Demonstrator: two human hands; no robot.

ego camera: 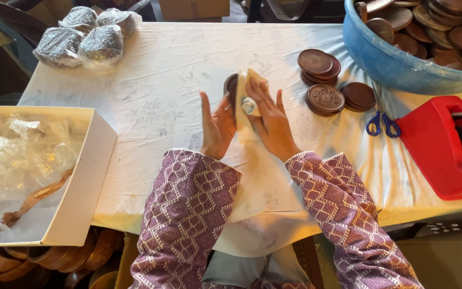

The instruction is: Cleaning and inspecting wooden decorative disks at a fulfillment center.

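My left hand (216, 126) and my right hand (269, 119) meet over the middle of the white-covered table (156, 91). Between them stands a round brown wooden disc (231, 88) on edge, partly wrapped in a cream sheet of paper (244, 104). The left hand supports the disc from the left. The right hand presses the paper against it, with a small roll of tape (249, 105) under its fingers. Both sleeves are purple with a white pattern.
Stacks of carved brown discs (324, 80) lie right of my hands. A blue basin (397, 59) holds many more. Blue-handled scissors (382, 124) and a red tape dispenser (445, 144) sit at right. Wrapped bundles (84, 35) at far left; a white box (78, 182) with plastic film.
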